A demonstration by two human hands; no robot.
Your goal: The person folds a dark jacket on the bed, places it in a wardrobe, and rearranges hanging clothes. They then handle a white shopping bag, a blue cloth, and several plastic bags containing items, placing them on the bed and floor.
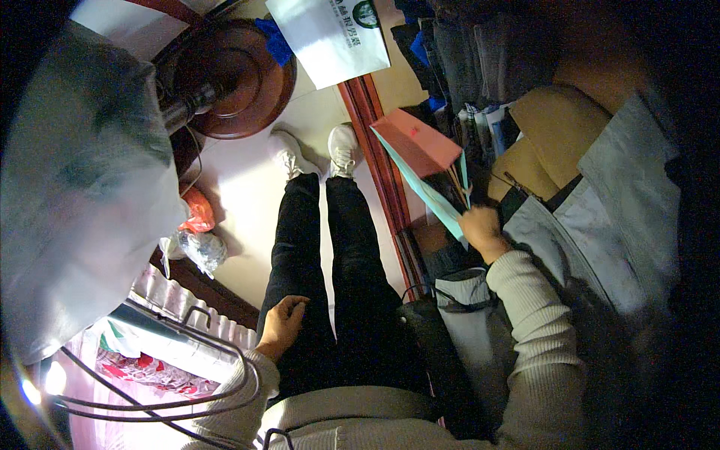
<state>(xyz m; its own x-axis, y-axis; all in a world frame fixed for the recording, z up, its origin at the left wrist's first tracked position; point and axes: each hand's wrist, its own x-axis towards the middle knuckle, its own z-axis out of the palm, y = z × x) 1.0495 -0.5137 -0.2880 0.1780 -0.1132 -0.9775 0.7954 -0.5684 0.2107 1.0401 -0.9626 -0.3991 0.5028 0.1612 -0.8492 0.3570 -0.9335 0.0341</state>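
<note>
My right hand grips the end of a paper bag with light blue sides and a coral-red face, its fingers closed near the bag's narrow edge. The bag is tilted over the red-brown wooden door track at the wardrobe's edge. My left hand lies on my thigh with its fingers loosely curled; whether it holds anything I cannot tell. Below my hands are my black trousers and two white shoes on the pale tiled floor.
Folded and hanging clothes fill the wardrobe on the right. A white printed bag lies ahead. At left stand a round wooden base, plastic bags, a large grey cloth and dark wire hangers.
</note>
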